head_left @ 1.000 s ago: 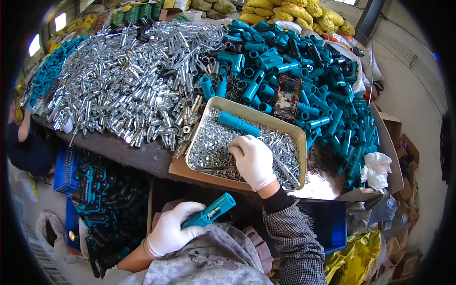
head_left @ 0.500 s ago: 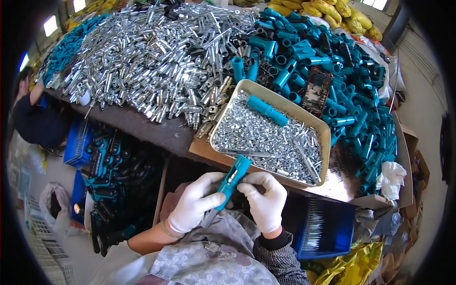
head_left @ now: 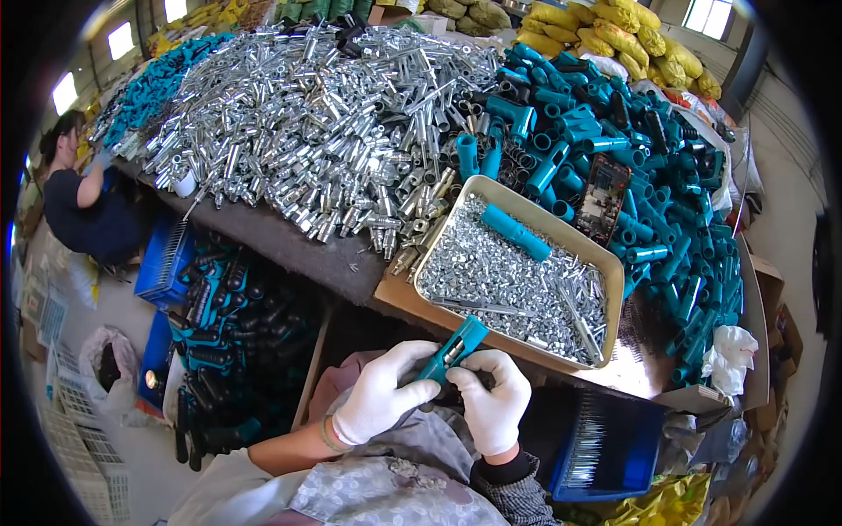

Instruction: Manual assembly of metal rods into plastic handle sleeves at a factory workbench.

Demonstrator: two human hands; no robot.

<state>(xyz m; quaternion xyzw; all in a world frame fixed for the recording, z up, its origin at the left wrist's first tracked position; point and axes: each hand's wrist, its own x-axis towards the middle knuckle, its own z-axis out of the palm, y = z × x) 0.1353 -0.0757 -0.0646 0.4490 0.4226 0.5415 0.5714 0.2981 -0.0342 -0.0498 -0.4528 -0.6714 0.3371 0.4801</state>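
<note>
My left hand (head_left: 386, 394), in a white glove, is closed around a teal plastic tool housing (head_left: 467, 337). The housing tilts up to the right, and metal shows through the slot in its side. My gloved right hand (head_left: 491, 403) has thumb and forefinger pinched against the slotted side; any small part between them is hidden. Just beyond my hands stands a cream tray (head_left: 616, 302) of small metal pieces. Another teal housing (head_left: 516, 231) lies on those pieces, along with a slim metal rod (head_left: 484, 308).
Silver metal parts (head_left: 307, 140) are heaped across the table, with teal housings (head_left: 675, 219) piled at right. A phone (head_left: 605, 200) leans there. Blue bins (head_left: 645, 447) sit below the table, black-and-teal tools (head_left: 219, 351) at lower left. Another person (head_left: 83, 193) works far left.
The view has shifted, so the table and tray sit lower and further right. The held housing now leans more to the right, with its lower end more hidden behind my left hand.
</note>
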